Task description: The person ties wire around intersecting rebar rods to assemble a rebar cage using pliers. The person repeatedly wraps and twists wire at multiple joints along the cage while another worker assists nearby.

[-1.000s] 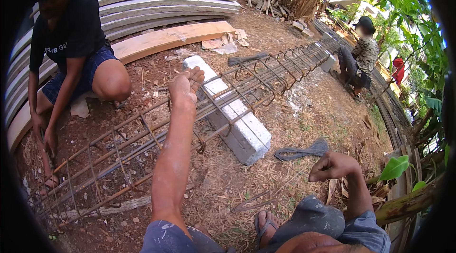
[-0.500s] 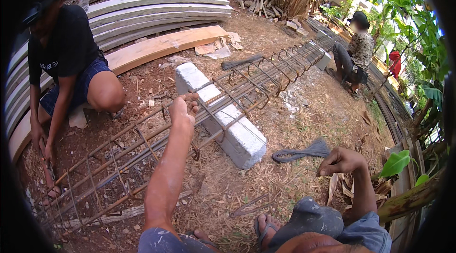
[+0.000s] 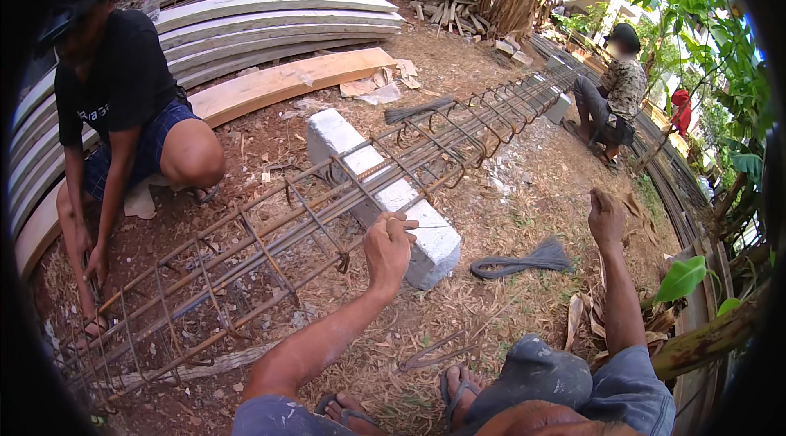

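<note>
A long cage of rusty steel rebar (image 3: 358, 183) runs diagonally, resting across a pale concrete beam (image 3: 438, 252). My left hand (image 3: 388, 253) is closed at the cage's near side, in front of the beam. A thin dark wire seems to stick out from its fingertips to the right. My right hand (image 3: 606, 221) is raised at the right, apart from the cage, with its fingers pressed together. Whatever it may hold is too small to make out. Between and below my hands, a looped bundle of grey tie wire (image 3: 528, 260) lies on the ground.
At the left a person in a black shirt (image 3: 123, 67) crouches by the cage's near end. Another person (image 3: 614, 96) squats beside its far end. White planks (image 3: 278, 18) and a bare timber plank (image 3: 286, 84) lie behind. A thin V-shaped metal piece (image 3: 438, 354) lies near my feet.
My left hand has moved right and nearer, from above the cage to its near side. My right hand has risen and swung farther away from me.
</note>
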Available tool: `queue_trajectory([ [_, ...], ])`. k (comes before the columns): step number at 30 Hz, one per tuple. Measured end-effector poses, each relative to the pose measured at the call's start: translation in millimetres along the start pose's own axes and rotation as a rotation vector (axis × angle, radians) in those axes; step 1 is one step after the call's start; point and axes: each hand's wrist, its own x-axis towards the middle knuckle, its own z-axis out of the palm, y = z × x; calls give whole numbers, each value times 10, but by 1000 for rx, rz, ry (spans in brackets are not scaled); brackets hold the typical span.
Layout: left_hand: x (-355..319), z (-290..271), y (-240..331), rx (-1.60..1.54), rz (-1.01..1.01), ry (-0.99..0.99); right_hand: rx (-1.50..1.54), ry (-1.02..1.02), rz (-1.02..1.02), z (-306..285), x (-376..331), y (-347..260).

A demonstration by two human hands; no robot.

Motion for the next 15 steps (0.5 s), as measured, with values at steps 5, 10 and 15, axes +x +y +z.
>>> queue_trajectory([
  [5,-716,111,-546,160,71,-289,751,46,581,-125,429,259],
  [10,-1282,61,-683,561,557,-983,1103,255,454,-487,765,270],
  [15,-457,350,-313,400,38,-1001,590,221,-16,-736,469,-548],
])
